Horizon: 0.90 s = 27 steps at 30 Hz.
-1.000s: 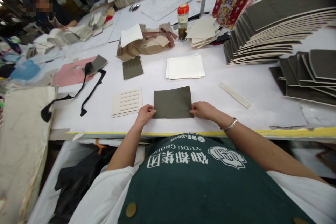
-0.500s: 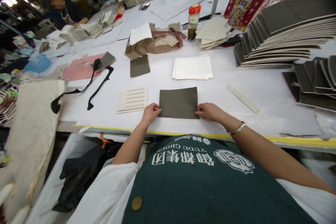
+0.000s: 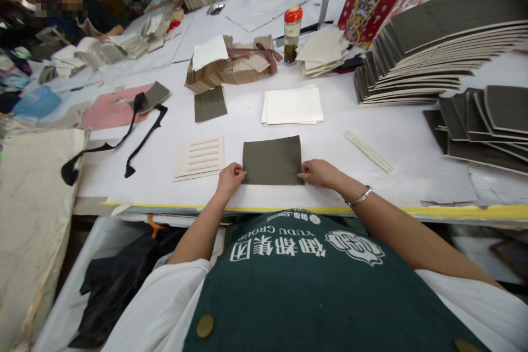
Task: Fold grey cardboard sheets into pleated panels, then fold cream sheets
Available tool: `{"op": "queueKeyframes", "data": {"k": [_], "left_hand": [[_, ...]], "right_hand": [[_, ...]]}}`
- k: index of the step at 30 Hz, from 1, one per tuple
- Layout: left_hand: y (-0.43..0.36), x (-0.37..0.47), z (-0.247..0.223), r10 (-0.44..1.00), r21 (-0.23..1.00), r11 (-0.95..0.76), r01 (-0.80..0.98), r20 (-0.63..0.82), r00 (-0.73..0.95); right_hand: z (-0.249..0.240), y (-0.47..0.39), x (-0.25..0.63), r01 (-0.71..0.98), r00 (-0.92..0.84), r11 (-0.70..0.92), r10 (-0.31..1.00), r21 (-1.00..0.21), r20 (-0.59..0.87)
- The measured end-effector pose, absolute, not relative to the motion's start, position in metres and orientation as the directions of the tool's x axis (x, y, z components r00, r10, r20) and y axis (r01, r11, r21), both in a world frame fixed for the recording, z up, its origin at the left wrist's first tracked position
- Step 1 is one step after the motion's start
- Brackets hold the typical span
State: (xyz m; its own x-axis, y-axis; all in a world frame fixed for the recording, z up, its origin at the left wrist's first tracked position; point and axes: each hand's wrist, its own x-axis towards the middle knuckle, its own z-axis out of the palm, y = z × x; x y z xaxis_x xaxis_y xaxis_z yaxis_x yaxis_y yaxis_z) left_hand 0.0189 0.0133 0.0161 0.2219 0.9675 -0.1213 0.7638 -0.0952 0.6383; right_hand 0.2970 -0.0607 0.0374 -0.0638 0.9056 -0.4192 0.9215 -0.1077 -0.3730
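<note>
A dark grey-green sheet [image 3: 272, 160] lies at the table's near side in front of me. My left hand [image 3: 231, 179] pinches its lower left edge, and my right hand [image 3: 319, 172] pinches its lower right edge. Just left of my left hand is a cream card with raised strips [image 3: 204, 155]. Behind the sheet sits a stack of white sheets [image 3: 292, 105], with a smaller dark piece [image 3: 210, 104] to its left. Narrow cream strips [image 3: 371, 153] lie to the right of my right hand.
Farther back are a tied bundle of pieces [image 3: 233, 63], a bottle with a red lid [image 3: 292, 36] and a red box [image 3: 371, 5]. Large dark stacks [image 3: 449, 38] fill the right. Black straps [image 3: 142, 146] lie left. A person [image 3: 94, 11] is at the far left.
The whole view has shifted slightly, so things appear farther left. Both hands keep their hold on the dark sheet, which shows no clear movement on the table.
</note>
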Motion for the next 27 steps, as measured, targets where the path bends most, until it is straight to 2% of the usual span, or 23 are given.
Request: {"op": "queueKeyframes", "data": {"k": [7,15,21,27], "left_hand": [[0.0070,0.0232,0.0203,0.972,0.602,-0.125,0.789,-0.083,0.218],[0.0067,0.0210,0.0189,0.975,0.621,-0.127,0.774,-0.066,0.213],[0.0071,0.0210,0.0166,0.979,0.684,-0.099,0.723,-0.063,0.194],[0.0115,0.0154,0.0134,0.970,0.811,0.007,0.585,-0.148,0.193]], "right_hand": [[0.0411,-0.0601,0.2963,0.926,-0.074,-0.097,0.901,-0.366,-0.427],[0.0423,-0.0608,0.2954,0.924,-0.079,-0.096,0.899,-0.369,-0.431],[0.0408,-0.0608,0.2962,0.926,-0.076,-0.093,0.903,-0.367,-0.423],[0.0427,-0.0607,0.2953,0.928,-0.071,-0.102,0.896,-0.359,-0.438]]}}
